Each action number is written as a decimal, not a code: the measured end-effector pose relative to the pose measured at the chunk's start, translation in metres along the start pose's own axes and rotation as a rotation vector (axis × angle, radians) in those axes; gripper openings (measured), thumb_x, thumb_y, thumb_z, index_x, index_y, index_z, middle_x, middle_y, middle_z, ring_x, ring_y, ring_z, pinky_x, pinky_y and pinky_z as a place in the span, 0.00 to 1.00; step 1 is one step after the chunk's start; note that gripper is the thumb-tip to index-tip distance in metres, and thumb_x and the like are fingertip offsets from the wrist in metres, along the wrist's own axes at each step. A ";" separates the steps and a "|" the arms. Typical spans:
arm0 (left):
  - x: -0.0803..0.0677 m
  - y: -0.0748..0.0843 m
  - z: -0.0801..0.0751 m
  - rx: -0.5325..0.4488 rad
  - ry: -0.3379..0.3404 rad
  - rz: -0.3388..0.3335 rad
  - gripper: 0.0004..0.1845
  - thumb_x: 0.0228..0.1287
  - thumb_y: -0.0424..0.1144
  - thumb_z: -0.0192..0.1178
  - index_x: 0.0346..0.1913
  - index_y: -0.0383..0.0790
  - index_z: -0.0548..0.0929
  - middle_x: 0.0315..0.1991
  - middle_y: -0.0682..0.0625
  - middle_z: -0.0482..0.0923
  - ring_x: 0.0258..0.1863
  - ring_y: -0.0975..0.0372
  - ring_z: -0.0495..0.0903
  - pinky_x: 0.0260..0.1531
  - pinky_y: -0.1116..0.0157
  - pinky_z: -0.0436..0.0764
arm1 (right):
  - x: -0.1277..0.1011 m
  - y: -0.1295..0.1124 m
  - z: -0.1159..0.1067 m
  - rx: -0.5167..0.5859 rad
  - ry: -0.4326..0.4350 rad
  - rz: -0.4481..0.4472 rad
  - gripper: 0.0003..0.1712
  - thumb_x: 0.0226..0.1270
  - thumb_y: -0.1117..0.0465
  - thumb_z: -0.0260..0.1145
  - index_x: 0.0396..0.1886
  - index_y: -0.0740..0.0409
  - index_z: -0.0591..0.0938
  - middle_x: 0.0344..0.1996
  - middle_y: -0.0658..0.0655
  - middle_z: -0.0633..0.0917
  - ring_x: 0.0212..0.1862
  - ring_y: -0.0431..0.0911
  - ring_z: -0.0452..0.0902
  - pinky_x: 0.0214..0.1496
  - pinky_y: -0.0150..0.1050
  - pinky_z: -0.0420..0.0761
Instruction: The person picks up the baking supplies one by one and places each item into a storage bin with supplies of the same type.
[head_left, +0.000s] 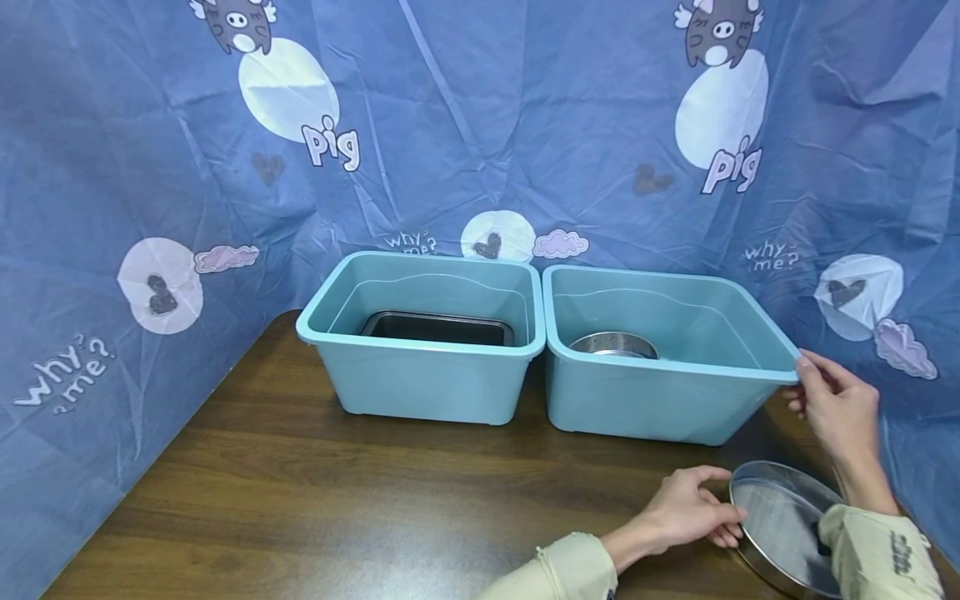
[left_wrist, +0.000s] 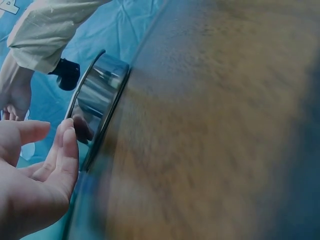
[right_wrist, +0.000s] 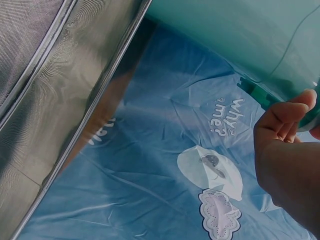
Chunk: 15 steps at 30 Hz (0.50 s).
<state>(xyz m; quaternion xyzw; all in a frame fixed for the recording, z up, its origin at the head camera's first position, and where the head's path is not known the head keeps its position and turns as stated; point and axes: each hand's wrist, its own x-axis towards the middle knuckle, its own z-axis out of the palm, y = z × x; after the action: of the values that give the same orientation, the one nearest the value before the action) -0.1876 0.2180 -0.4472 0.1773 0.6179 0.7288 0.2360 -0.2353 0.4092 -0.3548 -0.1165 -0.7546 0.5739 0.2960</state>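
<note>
At the right bin's front right corner, my right hand [head_left: 843, 408] grips the rim of the light-blue plastic bin [head_left: 637, 404], thumb on top and fingers curled below. My left hand [head_left: 690, 508] is at the near side of a round metal sieve [head_left: 783, 521] on the table. In the left wrist view its fingertips touch the sieve's shiny side wall [left_wrist: 102, 82], while the thumb stands apart from them. My right sleeve [head_left: 877, 550] covers part of the sieve. Inside the right bin sits a round metal ring-shaped piece [head_left: 615, 342], its lower part hidden by the front wall.
A second light-blue bin [head_left: 423, 383] stands to the left, with a dark rectangular pan [head_left: 442, 327] in it. The bins' rims nearly meet. Both rest on a brown wooden table [head_left: 337, 500]. Blue printed cloth [head_left: 450, 125] hangs behind and at both sides.
</note>
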 end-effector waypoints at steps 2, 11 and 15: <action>0.001 0.000 0.001 0.005 0.005 0.001 0.22 0.65 0.21 0.66 0.61 0.34 0.79 0.19 0.44 0.82 0.15 0.61 0.80 0.21 0.69 0.85 | 0.000 0.000 0.000 0.007 0.001 0.005 0.09 0.78 0.60 0.63 0.47 0.40 0.86 0.15 0.42 0.83 0.14 0.34 0.77 0.17 0.24 0.75; 0.003 0.000 0.004 0.076 0.046 -0.004 0.22 0.63 0.21 0.68 0.60 0.35 0.81 0.20 0.45 0.83 0.18 0.53 0.85 0.22 0.66 0.86 | 0.000 -0.001 0.000 0.070 -0.012 0.016 0.11 0.78 0.61 0.63 0.41 0.36 0.86 0.15 0.43 0.83 0.14 0.34 0.77 0.16 0.24 0.75; 0.003 0.000 0.005 0.131 0.079 0.004 0.22 0.61 0.21 0.69 0.59 0.34 0.82 0.20 0.48 0.83 0.16 0.58 0.83 0.20 0.69 0.84 | -0.001 -0.001 -0.001 0.077 -0.017 0.016 0.11 0.78 0.61 0.63 0.40 0.36 0.86 0.15 0.44 0.83 0.14 0.34 0.77 0.16 0.24 0.75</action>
<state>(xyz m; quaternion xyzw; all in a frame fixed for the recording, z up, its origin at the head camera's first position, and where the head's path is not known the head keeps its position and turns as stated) -0.1875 0.2242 -0.4460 0.1646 0.6726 0.6938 0.1978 -0.2342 0.4090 -0.3543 -0.1062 -0.7337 0.6057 0.2891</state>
